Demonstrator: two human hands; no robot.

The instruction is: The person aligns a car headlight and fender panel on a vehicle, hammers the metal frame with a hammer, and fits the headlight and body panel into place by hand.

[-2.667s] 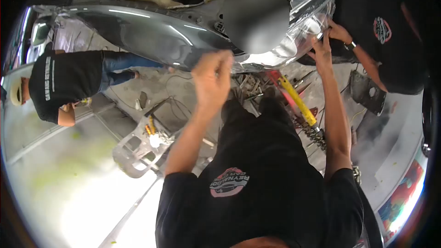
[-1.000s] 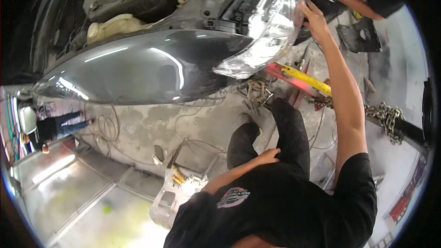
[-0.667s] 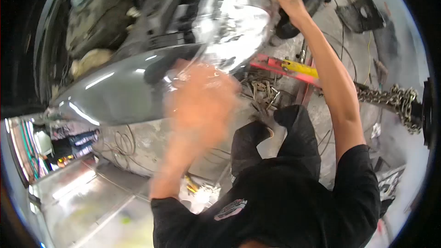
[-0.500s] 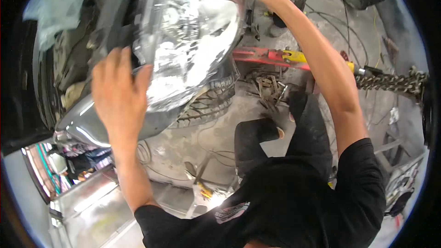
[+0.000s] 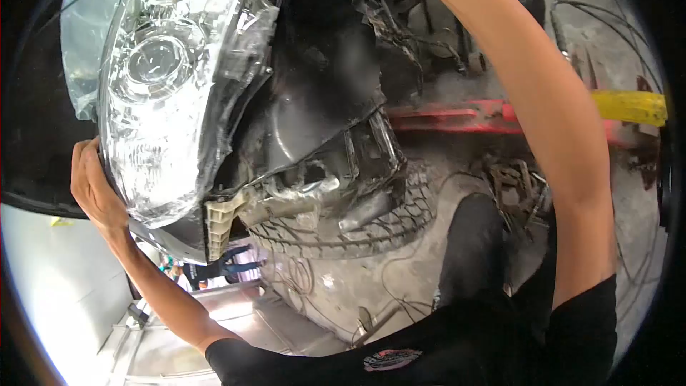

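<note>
The clear, curved headlight (image 5: 153,71) now shows farther left at the car's front corner, with more treaded tyre (image 5: 336,236) exposed. The left hand (image 5: 98,189) touches its rim, fingers close together; the right hand's fingers are cut off.

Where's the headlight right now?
In the head view, the headlight is at the upper left, with the left hand against its lower left edge and the cream bracket just below its lower right corner.
</note>
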